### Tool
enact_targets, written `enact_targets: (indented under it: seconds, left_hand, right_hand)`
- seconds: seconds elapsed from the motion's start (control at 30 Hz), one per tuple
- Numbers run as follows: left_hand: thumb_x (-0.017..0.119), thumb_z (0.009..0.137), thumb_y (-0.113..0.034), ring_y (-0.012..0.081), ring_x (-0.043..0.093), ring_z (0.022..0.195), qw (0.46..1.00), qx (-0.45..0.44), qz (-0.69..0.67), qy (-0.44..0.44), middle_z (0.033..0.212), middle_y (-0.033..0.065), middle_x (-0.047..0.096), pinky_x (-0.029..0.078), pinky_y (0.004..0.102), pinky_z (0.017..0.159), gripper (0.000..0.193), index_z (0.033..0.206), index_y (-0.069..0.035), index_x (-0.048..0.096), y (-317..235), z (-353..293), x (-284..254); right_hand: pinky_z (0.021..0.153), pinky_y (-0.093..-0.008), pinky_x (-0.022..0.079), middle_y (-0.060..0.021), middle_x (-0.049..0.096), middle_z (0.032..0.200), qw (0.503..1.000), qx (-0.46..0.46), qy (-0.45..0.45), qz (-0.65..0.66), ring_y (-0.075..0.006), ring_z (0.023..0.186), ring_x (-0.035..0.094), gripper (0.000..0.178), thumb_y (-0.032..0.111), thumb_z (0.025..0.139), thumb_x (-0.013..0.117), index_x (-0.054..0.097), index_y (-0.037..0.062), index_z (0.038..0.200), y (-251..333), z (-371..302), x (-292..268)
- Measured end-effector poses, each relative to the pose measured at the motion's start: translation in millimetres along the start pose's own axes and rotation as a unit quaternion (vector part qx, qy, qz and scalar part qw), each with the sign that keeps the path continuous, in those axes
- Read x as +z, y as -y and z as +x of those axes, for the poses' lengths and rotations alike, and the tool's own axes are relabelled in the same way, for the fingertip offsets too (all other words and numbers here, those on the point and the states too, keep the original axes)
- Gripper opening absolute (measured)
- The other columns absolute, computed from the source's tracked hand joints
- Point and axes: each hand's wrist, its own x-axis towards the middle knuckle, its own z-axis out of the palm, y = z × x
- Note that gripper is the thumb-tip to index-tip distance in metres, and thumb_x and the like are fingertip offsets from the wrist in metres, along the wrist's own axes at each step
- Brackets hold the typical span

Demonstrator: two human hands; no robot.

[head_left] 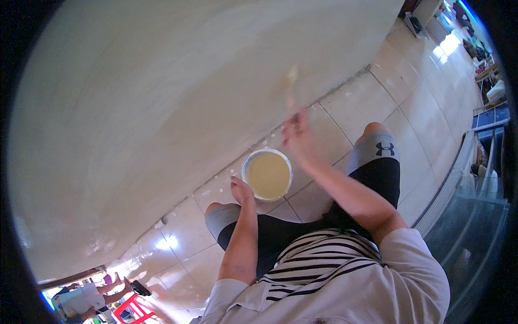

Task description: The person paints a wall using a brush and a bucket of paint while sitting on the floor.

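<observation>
My right hand [295, 129], smeared by motion, is closed around the handle of a pale-bristled paintbrush [292, 78]. The brush points at the cream wall [162, 102]; whether its bristles touch the surface I cannot tell. A round white bucket [292, 174] of pale yellow paint [267, 175] stands on the floor between my knees, close to the wall's foot. At the bucket's left side is my left hand [241, 190], its fingers curled. Whatever they may hold is hidden, and I cannot tell whether they touch the rim.
Pale floor tiles [399, 81] with white spots near the bucket run along the wall. A glass-panelled case [464, 221] with a metal edge stands at right. At lower left are another person's legs [114, 291] and a red plastic stool [132, 310]. Assorted goods line the far right.
</observation>
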Motion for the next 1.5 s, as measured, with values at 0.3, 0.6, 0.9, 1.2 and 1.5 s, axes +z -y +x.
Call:
enact_targets:
  seconds: [0.3, 0.6, 0.9, 1.2, 1.5]
  left_hand:
    - [0.025, 0.095, -0.05, 0.0465, 0.058, 0.098, 0.998, 0.014, -0.051, 0.041, 0.103, 0.0316, 0.061, 0.043, 0.0485, 0.087, 0.071, 0.105, 0.012, 0.059, 41, 34, 5]
    - [0.027, 0.095, -0.049, 0.0444, 0.058, 0.1, 1.0, -0.014, -0.018, 0.02, 0.104, 0.0318, 0.061, 0.042, 0.0466, 0.089, 0.07, 0.107, 0.012, 0.058, 4, 9, -6]
    - [0.027, 0.096, -0.05, 0.0414, 0.059, 0.1, 0.999, -0.001, -0.033, 0.033, 0.104, 0.0299, 0.062, 0.043, 0.0433, 0.089, 0.071, 0.108, 0.013, 0.057, 14, 16, 0]
    - [0.025, 0.096, -0.048, 0.0414, 0.059, 0.098, 1.0, 0.006, 0.0, 0.006, 0.103, 0.0296, 0.062, 0.043, 0.0435, 0.089, 0.069, 0.106, 0.012, 0.058, -4, 3, -9]
    - [0.026, 0.096, -0.048, 0.0435, 0.058, 0.099, 1.0, 0.003, -0.017, 0.006, 0.105, 0.0309, 0.061, 0.042, 0.0452, 0.09, 0.07, 0.108, 0.013, 0.057, 12, 16, -7]
  right_hand:
    - [0.075, -0.035, 0.048, -0.0131, 0.06, 0.101, 0.969, -0.074, 0.224, -0.066, -0.0245, 0.086, 0.06, 0.032, 0.024, 0.097, 0.047, 0.044, 0.0134, 0.127, 1, -84, 59]
    - [0.066, -0.0278, 0.045, -0.0017, 0.061, 0.082, 0.984, -0.066, 0.081, -0.147, -0.0089, 0.075, 0.054, 0.028, 0.033, 0.091, 0.059, 0.063, 0.0116, 0.109, -8, 77, -103]
    - [0.046, -0.0226, 0.037, 0.0025, 0.05, 0.075, 0.985, -0.004, -0.161, -0.065, -0.0069, 0.06, 0.045, 0.031, 0.032, 0.096, 0.05, 0.044, 0.0162, 0.123, -59, 101, -110]
    - [0.077, -0.0421, 0.048, -0.0201, 0.058, 0.096, 0.983, -0.038, 0.151, -0.101, -0.0355, 0.086, 0.061, 0.031, 0.018, 0.095, 0.047, 0.038, 0.0079, 0.123, -53, -55, 56]
    - [0.071, -0.0413, 0.05, -0.0146, 0.066, 0.09, 0.944, 0.008, 0.257, -0.207, -0.0283, 0.082, 0.064, 0.03, 0.034, 0.092, 0.056, 0.056, 0.0124, 0.113, -17, 21, -1]
